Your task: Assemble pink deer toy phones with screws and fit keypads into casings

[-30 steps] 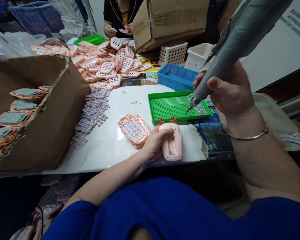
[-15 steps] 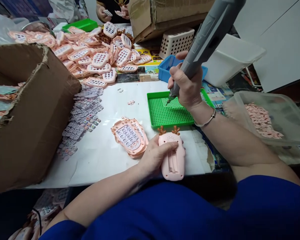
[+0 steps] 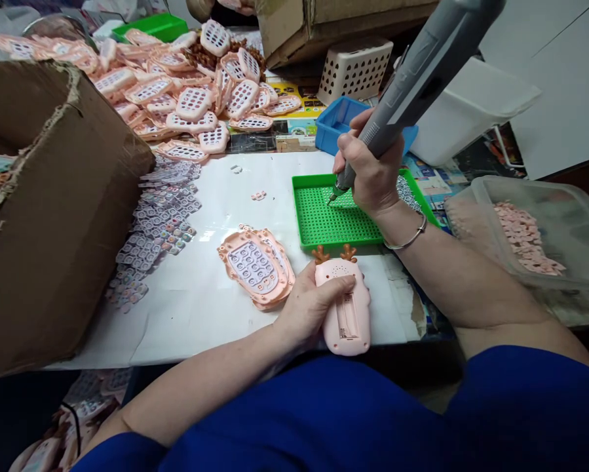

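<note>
My left hand [image 3: 308,301] is closed around a pink toy phone [image 3: 349,321] with brown antlers, its back and open battery compartment facing up. The thumb lies across the back, below a group of small speaker holes. My right hand [image 3: 373,164] grips a grey electric screwdriver [image 3: 397,92], tilted with its bit pointing down. The bit's tip is over a green perforated tray [image 3: 318,223]; whether it touches cannot be made out. Small silver screws [image 3: 408,193] are heaped at the tray's right end. Left of the phone lie stacked pink shells [image 3: 255,269] with pale keypads.
A cardboard box [image 3: 63,216] stands at the left, beside scattered keypad pieces [image 3: 156,223]. Many pink shells [image 3: 190,105] are piled at the back. A blue bin [image 3: 331,128] and a clear tub [image 3: 579,229] of pink parts stand to the right. Another person's hand [image 3: 242,6] shows behind.
The view has shifted slightly. Both hands keep their holds, and the screwdriver bit stays over the green tray. The other person's hands have mostly left the top of the view.
</note>
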A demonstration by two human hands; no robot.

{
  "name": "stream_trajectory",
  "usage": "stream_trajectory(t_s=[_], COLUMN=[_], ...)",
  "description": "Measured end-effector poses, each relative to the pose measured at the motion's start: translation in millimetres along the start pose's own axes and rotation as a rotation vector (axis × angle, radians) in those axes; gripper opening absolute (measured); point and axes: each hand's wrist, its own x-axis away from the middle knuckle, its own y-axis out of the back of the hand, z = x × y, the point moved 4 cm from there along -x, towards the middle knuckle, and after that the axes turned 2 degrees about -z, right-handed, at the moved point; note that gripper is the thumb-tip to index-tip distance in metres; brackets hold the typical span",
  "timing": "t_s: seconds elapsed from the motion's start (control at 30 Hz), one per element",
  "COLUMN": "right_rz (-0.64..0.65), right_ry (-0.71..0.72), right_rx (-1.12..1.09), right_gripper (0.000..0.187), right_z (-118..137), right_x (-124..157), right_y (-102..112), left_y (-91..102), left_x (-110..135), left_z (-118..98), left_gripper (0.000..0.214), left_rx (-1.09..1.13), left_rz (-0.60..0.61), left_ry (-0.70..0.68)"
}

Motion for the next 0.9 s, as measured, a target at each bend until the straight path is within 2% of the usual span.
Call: stream_trajectory(t_s=[0.13,0.2,0.3,0.37,0.4,0.47,0.53,0.63,0.77,0.9], right_rz=[-0.012,-0.060,-0.109,-0.089,-0.054,-0.050,-0.012,0.049,0.022,0.018], right_ry=[0.005,0.033,0.160,0.195,0.124,0.073,0.038,-0.001,-0.027,0.023], right_rx=[-0.019,-0.058,-0.144,-0.177,-0.148,-0.140,-0.152,-0.181,-0.175,-0.202], right_gripper=[0.060,0.055,0.031,0.021,0.019,0.017,0.023,0.033,0.029,0.025], right_z=[-4.9,5.9,44.5,74.6,85.5,105.3,116.2,119.3,116.0,113.6], right_x=[-6.6,-6.8,4.1,18.9,27.4,46.1,63.4,81.3,90.3,90.6], right_y=[-1.9,-0.9,2.9,5.8,6.3,10.2,12.5,14.9,21.1,23.8], left_y=[1.0,2.1,3.1,3.6,3.8,4.0,3.7,2.8,2.7,2.9], left_x=[-0.3,-0.6,-1.4,-2.0,-2.2,-2.4,-2.2,-2.0,-2.3,-2.7], left_z=[0.6,1.1,1.1,0.6,0.5,0.4,0.4,0.3,0.3,-0.3], left_gripper=[0.043,0.043,0.043,0.041,0.039,0.039,0.041,0.042,0.043,0.042], left_rx=[-0.012,-0.027,-0.031,-0.037,-0.042,-0.050,-0.050,-0.050,-0.051,-0.068], left_rz=[0.004,0.008,0.021,0.017,0.012,-0.002,-0.008,0.001,0.002,0.001], left_ry=[-0.013,-0.015,-0.034,-0.062,-0.074,-0.091,-0.103,-0.119,-0.120,-0.131])
